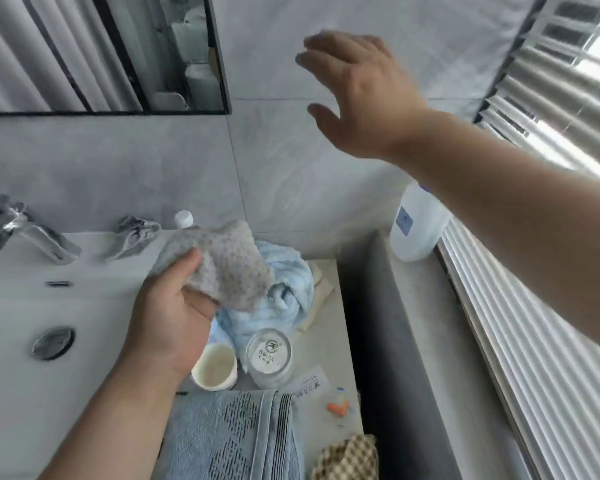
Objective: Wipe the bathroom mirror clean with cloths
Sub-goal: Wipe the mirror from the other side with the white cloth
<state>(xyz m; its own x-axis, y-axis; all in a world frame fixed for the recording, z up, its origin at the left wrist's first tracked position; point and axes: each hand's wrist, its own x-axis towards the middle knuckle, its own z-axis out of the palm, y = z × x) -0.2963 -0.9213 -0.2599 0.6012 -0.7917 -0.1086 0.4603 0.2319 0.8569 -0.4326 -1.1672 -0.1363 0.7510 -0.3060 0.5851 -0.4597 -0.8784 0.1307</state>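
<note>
Nearest, a folded blue-grey towel (229,434) lay on the counter (333,327) below the wrist of the left hand (167,317), with a cream cup (215,367) and a glass (269,358) just right of that wrist. The left hand gripped a crumpled grey cloth (222,261), held over a pale blue towel (288,289). Farther off and well apart from it, the right hand (357,95) was raised before the tiled wall, fingers spread and holding nothing. The mirror (101,53) hung beyond, up and left of both hands.
</note>
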